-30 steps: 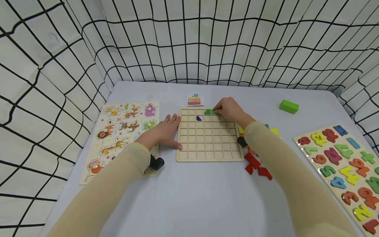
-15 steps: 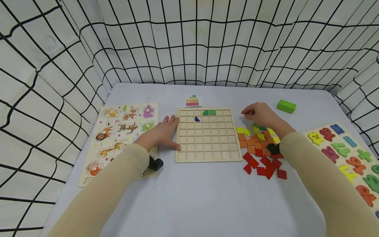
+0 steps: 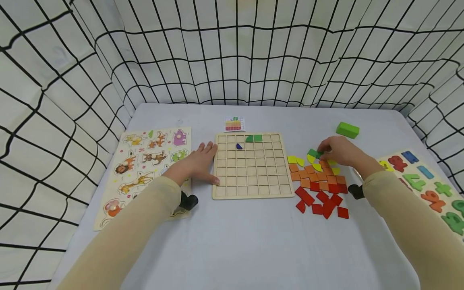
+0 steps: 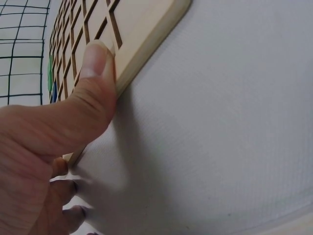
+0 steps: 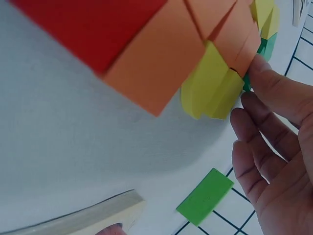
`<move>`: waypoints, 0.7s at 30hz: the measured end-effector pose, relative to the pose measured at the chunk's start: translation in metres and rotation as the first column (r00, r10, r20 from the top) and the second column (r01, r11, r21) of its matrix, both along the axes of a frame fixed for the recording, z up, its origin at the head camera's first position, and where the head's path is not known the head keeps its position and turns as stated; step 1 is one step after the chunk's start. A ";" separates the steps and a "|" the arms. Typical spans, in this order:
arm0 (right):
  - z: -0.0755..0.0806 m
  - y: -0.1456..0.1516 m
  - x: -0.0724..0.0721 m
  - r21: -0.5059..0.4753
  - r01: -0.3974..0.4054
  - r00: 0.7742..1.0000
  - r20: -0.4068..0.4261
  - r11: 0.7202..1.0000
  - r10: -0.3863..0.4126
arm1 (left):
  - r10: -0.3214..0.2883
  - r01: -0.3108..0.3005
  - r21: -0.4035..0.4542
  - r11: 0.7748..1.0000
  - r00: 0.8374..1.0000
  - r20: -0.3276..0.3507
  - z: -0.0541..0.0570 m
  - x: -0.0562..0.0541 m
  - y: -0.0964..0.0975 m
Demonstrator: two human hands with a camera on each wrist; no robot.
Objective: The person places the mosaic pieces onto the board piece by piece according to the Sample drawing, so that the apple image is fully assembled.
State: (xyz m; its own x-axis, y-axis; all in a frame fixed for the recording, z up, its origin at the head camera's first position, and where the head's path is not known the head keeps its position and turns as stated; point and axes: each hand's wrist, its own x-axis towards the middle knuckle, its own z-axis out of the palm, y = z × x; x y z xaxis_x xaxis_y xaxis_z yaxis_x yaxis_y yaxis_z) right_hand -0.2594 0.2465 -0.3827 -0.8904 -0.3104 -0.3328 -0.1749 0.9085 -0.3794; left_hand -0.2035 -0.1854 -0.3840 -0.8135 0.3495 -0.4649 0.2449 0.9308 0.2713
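A wooden grid board (image 3: 253, 169) lies mid-table, with two green tiles (image 3: 253, 138) side by side in its top row and a small dark-blue piece (image 3: 239, 146) below and left of them. My left hand (image 3: 197, 164) spreads along the board's left edge. Its thumb (image 4: 95, 61) rests on the rim in the left wrist view. At the top of the loose tile pile, my right hand (image 3: 340, 151) pinches a dark-green tile (image 5: 247, 82) between thumb and index finger. Another green tile (image 3: 312, 152) lies beside those fingers, near yellow pieces (image 3: 311, 158).
Orange tiles (image 3: 305, 183) and red tiles (image 3: 328, 208) lie right of the board. A picture card (image 3: 234, 124) sits behind it. An animal puzzle (image 3: 125, 169) is at left, a number puzzle (image 3: 431, 189) at right, a green block (image 3: 347, 130) behind. Black netting (image 3: 237, 60) encloses the table.
My right hand has left the green tiles in the board's top row and moved right, then down to the loose pile, where it takes hold of a green tile. The left hand stays at the board.
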 end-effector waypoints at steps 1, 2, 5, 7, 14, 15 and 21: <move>-0.001 0.000 0.000 0.002 0.001 1.000 -0.005 1.000 -0.001 | 0.000 0.000 0.000 1.000 1.000 0.001 -0.001 0.000 0.000; -0.001 0.000 0.000 0.003 0.000 1.000 -0.010 1.000 0.000 | 0.001 -0.001 0.000 1.000 1.000 0.003 -0.001 0.000 0.000; -0.002 0.001 -0.001 0.008 -0.011 0.999 -0.035 1.000 0.011 | 0.000 0.000 0.001 1.000 1.000 0.004 -0.002 0.000 -0.001; -0.001 0.002 -0.002 0.006 -0.021 0.998 -0.055 1.000 0.021 | 0.003 -0.003 0.004 1.000 1.000 0.005 -0.002 0.000 -0.002; 0.005 -0.014 -0.008 -0.071 -0.040 0.990 -0.138 0.997 0.030 | 0.001 -0.001 0.003 1.000 1.000 -0.001 -0.001 0.000 -0.003; 0.005 -0.019 -0.010 -0.090 -0.046 0.989 -0.144 0.995 0.033 | 0.001 -0.001 0.003 1.000 1.000 -0.001 -0.001 0.000 -0.003; 0.001 -0.058 -0.017 -0.218 -0.054 0.987 -0.158 0.974 0.019 | 0.002 -0.002 0.003 1.000 1.000 0.000 -0.001 0.000 -0.002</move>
